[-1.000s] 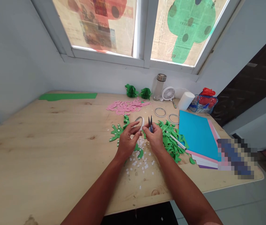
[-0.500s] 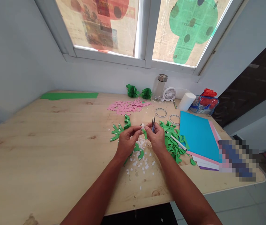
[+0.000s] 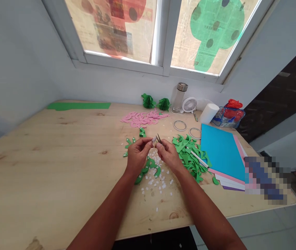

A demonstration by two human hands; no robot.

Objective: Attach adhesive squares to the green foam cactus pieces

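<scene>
My left hand (image 3: pixel 138 154) pinches a small white strip (image 3: pixel 154 139) above the middle of the table. Close beside it, my right hand (image 3: pixel 169 154) holds small dark scissors (image 3: pixel 158 139), their blades apart and pointing up and left near the strip. White paper bits (image 3: pixel 161 180) lie scattered below both hands. Curved green paper pieces (image 3: pixel 153 167) with white patches sit beneath and left of my left hand, partly hidden by it. A heap of green scraps (image 3: pixel 192 158) lies right of my right hand, with a white pen (image 3: pixel 198 158) on it.
Pink cutouts (image 3: pixel 144 118), two green paper shapes (image 3: pixel 148 101), a bottle (image 3: pixel 179 97) and a small fan (image 3: pixel 189 104) are at the back. Two tape rings (image 3: pixel 179 125), a white roll (image 3: pixel 209 113) and blue sheets (image 3: pixel 222 149) lie right. A green strip (image 3: pixel 79 106) is back left.
My right hand has moved left, and the scissors have tilted from upright toward the white strip. My left hand has shifted slightly left, still holding the strip.
</scene>
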